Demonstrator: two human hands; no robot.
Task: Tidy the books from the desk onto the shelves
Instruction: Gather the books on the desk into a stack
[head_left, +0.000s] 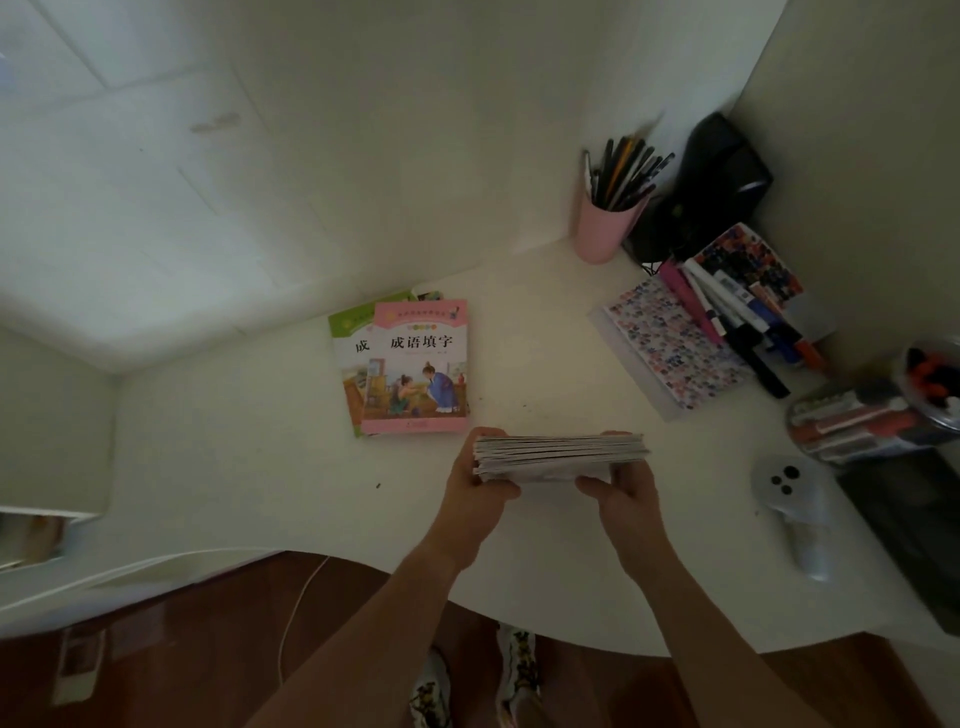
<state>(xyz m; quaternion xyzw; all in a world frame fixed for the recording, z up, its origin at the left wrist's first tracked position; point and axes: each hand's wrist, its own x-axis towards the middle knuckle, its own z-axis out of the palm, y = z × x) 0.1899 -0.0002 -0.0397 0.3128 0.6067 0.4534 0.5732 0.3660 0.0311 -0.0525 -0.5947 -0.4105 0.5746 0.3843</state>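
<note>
White desk (545, 545), both hands (480, 483) (621, 491) gripping thin-book stack (558, 454), page edges showing

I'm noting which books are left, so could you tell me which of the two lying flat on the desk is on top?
The pink-covered book lies on top; the green-covered book shows only along its left and top edges beneath it.

My left hand (480, 480) and right hand (621, 486) grip stack of books (561, 454) by its two ends, over white worktop (260, 441). Pink book (418, 366) lies on green book (348, 332), just beyond stack. Pink pen cup (605, 228) near back corner.
</note>
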